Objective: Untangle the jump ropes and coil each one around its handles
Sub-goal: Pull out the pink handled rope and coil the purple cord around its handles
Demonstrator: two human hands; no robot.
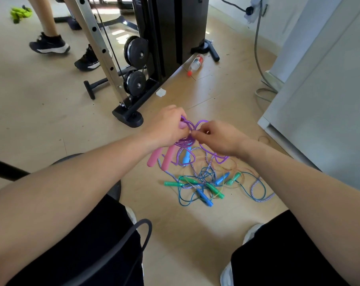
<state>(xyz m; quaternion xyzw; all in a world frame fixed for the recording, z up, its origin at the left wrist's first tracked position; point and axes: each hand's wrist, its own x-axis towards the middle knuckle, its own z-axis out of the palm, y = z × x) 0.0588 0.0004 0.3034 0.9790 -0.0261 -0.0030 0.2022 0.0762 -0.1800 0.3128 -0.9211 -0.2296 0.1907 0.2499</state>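
Head view: left grip (166, 129) is curled round the pink handles (154, 158), whose long axis slants down-left from the fist. Purple rope (185, 143) loops just right of it, mid-frame. Right grip (218, 139), nearer the slack, pinches a strand. Lower right, the tangled heap (205, 182) lies on the floor (185, 234). The fist hides the coil's start, and I cannot tell whether the purple rope is free of the heap.

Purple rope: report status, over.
Left hand grips pink handles. Right hand pinches purple rope, looped at handles. Blue-green tangle on floor beneath.
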